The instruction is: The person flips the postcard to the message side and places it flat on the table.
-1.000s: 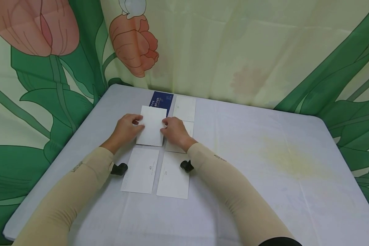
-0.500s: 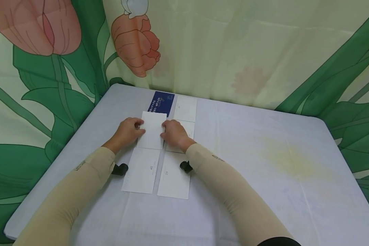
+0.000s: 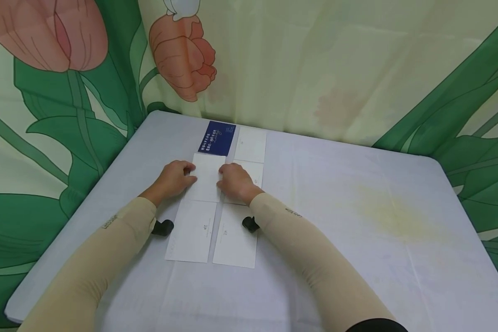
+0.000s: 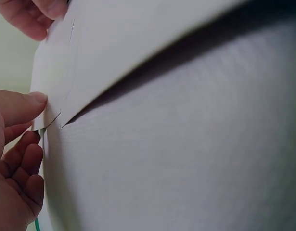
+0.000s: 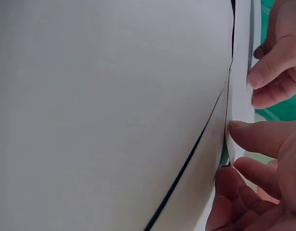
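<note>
A white card [image 3: 206, 177] lies in the left column of cards, between both hands. My left hand [image 3: 172, 179] pinches its left edge; in the left wrist view the thumb [image 4: 22, 107] rests on the top face with the fingers curled by the edge. My right hand [image 3: 235, 180] pinches the opposite edge, its thumb [image 5: 258, 137] on the card in the right wrist view. Just beyond sits a dark blue card [image 3: 217, 138] with white printing. Nearer the body, another white card [image 3: 191, 231] adjoins the held one.
The right column has a far white card [image 3: 250, 145], a middle white card [image 3: 254, 171] partly hidden by the right hand, and a near white card [image 3: 234, 242]. All lie on a white-covered table [image 3: 336, 230]. A flower-printed curtain [image 3: 294, 69] hangs behind.
Both hands have drawn the white card slightly toward the body and lowered it. More of the blue card shows now, and the gap to the near left card has closed.
</note>
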Tool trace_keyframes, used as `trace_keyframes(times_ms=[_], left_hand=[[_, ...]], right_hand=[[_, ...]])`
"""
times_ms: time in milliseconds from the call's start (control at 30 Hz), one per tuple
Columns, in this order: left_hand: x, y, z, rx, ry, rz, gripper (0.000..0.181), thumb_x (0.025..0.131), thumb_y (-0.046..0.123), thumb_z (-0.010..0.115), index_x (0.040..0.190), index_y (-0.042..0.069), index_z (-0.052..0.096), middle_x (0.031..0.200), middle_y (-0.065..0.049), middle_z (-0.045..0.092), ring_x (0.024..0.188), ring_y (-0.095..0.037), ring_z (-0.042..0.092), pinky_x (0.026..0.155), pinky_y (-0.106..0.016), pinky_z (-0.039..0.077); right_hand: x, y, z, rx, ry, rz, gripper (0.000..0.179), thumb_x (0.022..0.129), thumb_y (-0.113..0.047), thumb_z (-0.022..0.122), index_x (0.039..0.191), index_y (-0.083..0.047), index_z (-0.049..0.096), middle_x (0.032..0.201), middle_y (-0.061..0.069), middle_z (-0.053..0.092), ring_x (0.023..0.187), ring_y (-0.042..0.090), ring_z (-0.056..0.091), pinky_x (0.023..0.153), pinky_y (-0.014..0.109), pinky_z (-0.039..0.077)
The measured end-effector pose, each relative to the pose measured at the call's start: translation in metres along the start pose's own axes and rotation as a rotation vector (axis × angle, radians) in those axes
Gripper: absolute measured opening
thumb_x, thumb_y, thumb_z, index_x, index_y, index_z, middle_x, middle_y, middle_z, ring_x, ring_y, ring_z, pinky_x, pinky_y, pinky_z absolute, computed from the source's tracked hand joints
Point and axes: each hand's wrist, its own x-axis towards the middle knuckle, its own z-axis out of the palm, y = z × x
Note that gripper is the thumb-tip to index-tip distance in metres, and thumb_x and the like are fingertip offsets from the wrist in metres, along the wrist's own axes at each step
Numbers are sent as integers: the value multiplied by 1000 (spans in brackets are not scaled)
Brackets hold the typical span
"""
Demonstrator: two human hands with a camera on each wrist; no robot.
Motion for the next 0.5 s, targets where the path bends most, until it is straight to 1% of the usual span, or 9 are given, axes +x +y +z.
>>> trace_keyframes(times_ms=[133,200,367,500], left_hand=[[0,1,0,12,-5,7,44,98,16,64,136,-4,55,129,-22,55,114,-33,50,105,-47,43],[0,2,0,25,-10,5,44,98,17,64,136,-4,56,129,-22,55,114,-33,49,105,-47,43],[0,4,-1,48,-15,19,44,97,16,65,136,-3,56,137,-23,52,125,-36,47,110,-49,38],[-1,4,-1,62,-22,54,43,98,14,64,137,-3,56,143,-23,50,133,-38,43,112,-50,34]], right_hand=[[0,-1,-1,-49,0,-12,41,96,-15,62,134,0,61,129,15,62,124,27,54,104,37,44],[0,-1,-2,-67,10,-14,42,95,-15,63,135,-1,61,130,15,61,123,28,54,103,37,44],[-1,-3,-2,-94,16,-1,43,96,-18,64,138,-9,61,138,11,57,121,30,52,101,40,46],[-2,-3,-1,-120,-5,5,44,98,-22,63,141,-13,59,136,7,60,114,27,53,96,42,47]])
